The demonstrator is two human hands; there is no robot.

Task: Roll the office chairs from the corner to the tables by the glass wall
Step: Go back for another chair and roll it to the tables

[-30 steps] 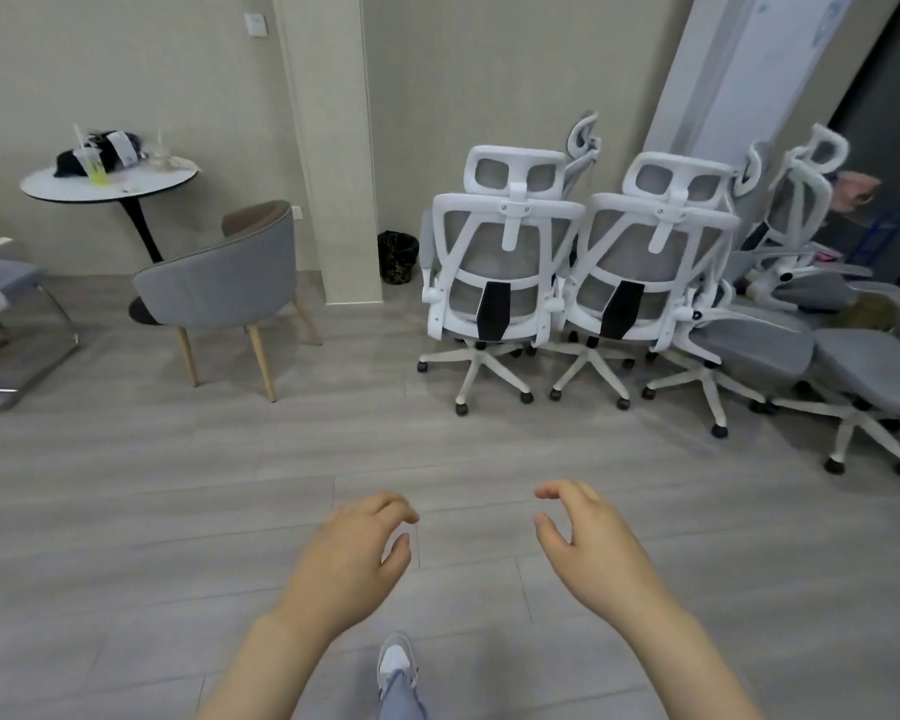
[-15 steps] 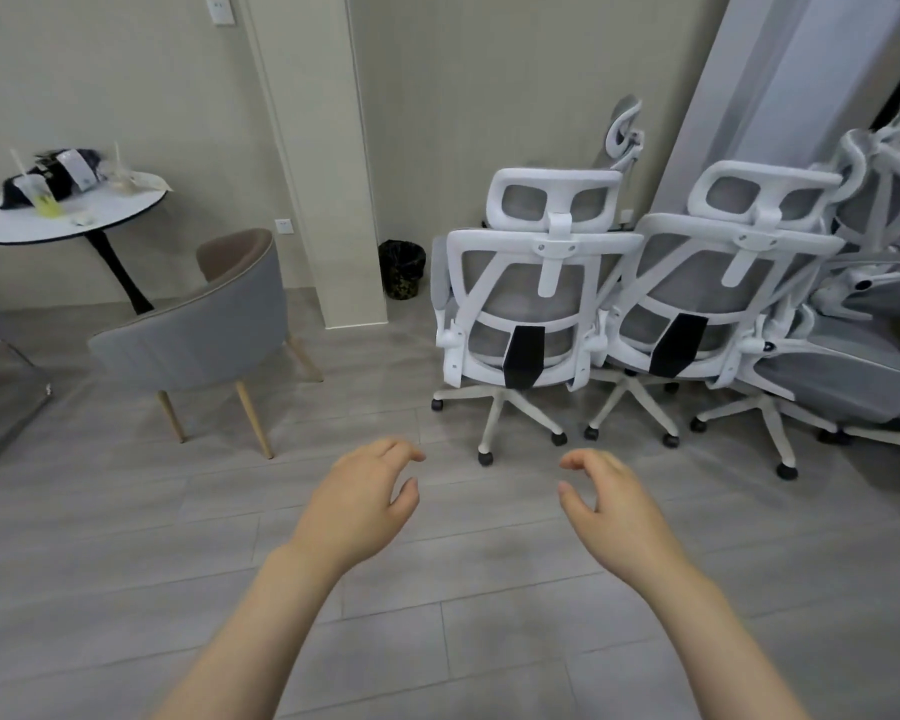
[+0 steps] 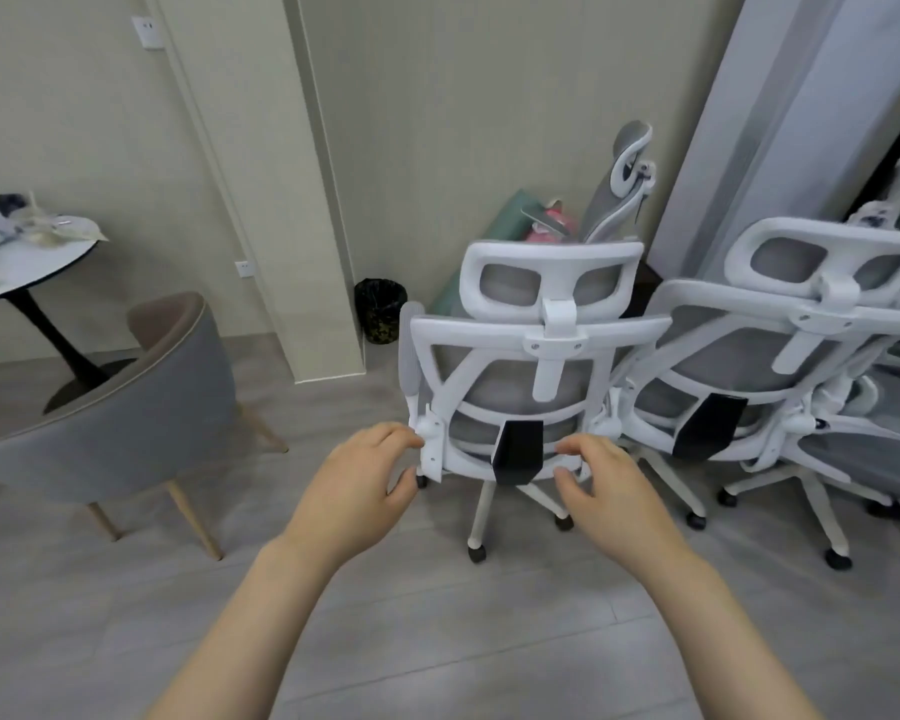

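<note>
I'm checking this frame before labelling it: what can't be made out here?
- Head view: whether the left hand and right hand already grip the nearest office chair; the fingers hide the contact.
- Its seat, hidden behind the backrest.
- The second office chair, cut off by the right edge.
- Items on the round table: blurred, cut off by the left edge.

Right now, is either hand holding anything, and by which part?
Nothing is gripped yet. The left hand and right hand are open, reaching the lower sides of the nearest office chair backrest frame; contact cannot be confirmed.
</note>
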